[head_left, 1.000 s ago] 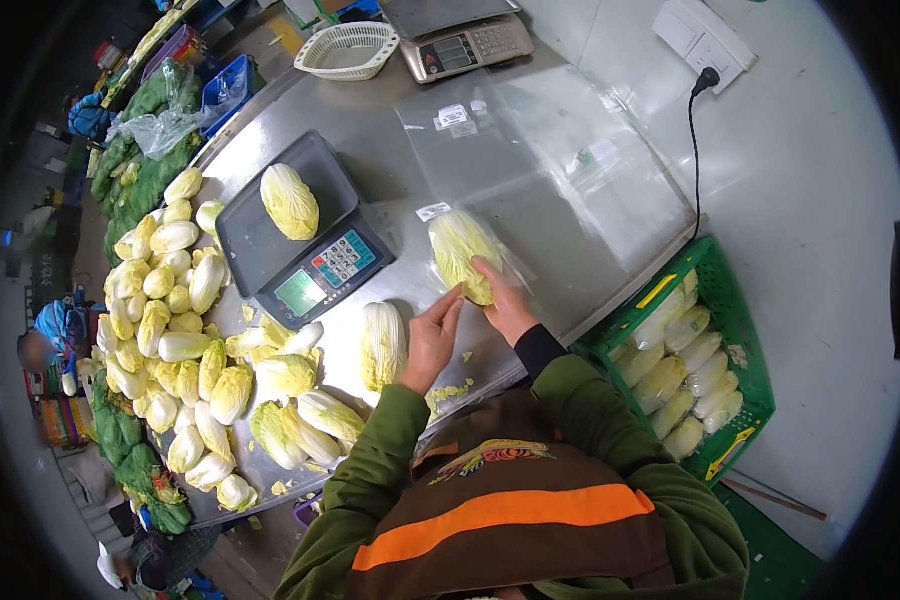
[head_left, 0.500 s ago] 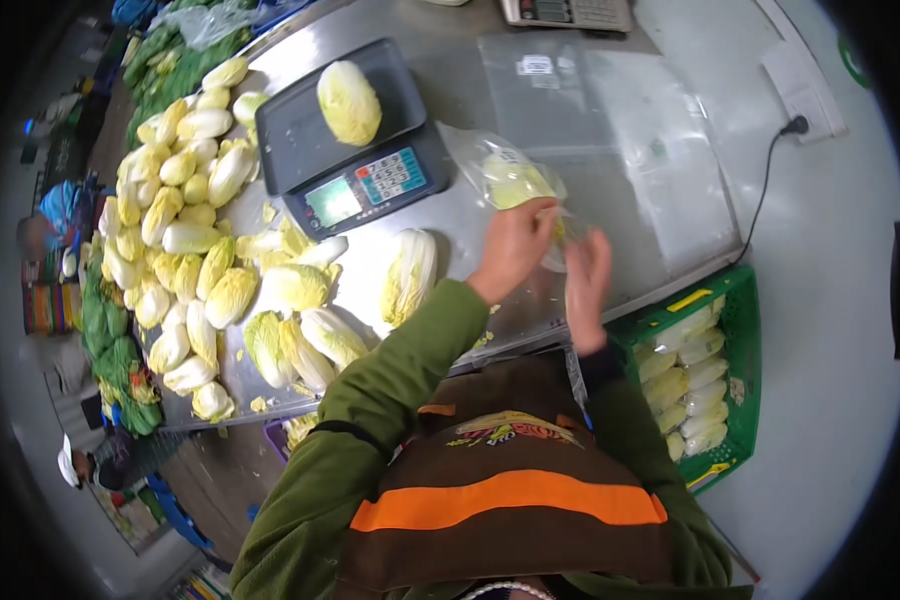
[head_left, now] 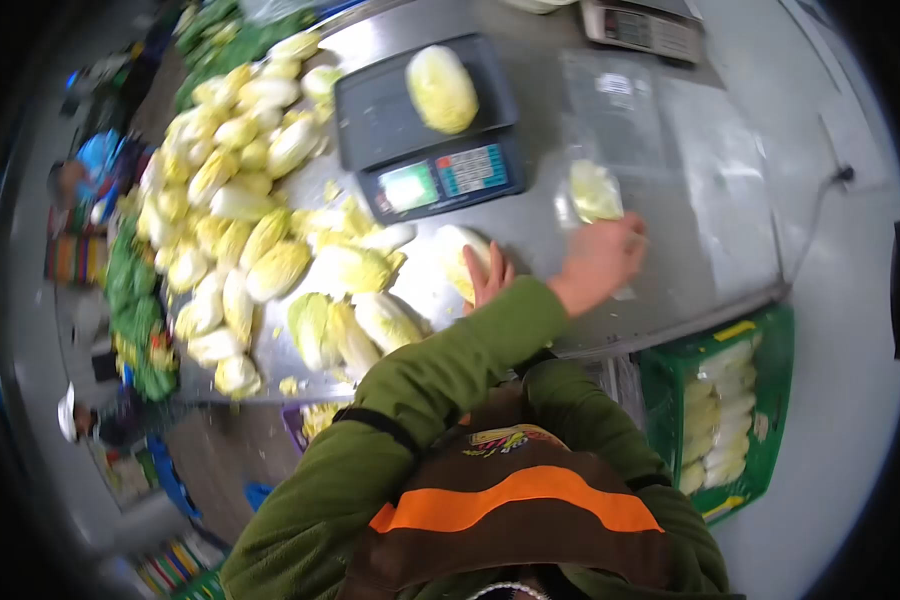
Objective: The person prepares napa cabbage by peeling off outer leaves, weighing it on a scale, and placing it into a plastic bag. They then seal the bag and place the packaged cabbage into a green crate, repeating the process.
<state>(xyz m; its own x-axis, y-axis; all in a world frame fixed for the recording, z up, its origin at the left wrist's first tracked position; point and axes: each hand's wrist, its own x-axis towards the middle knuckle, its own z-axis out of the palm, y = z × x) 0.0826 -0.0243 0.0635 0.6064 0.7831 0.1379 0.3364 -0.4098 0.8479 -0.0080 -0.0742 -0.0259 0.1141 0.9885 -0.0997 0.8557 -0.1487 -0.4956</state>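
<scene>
My left hand is clenching the bag around one cabbage. Under my left sleeve, my right hand is touching the loose cabbage, fingers spread.

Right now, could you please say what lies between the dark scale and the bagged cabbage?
In the head view, bare table separates the dark scale from the bagged cabbage.

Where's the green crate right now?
In the head view, the green crate is at lower right, beside the metal table, with pale cabbages inside.
</scene>
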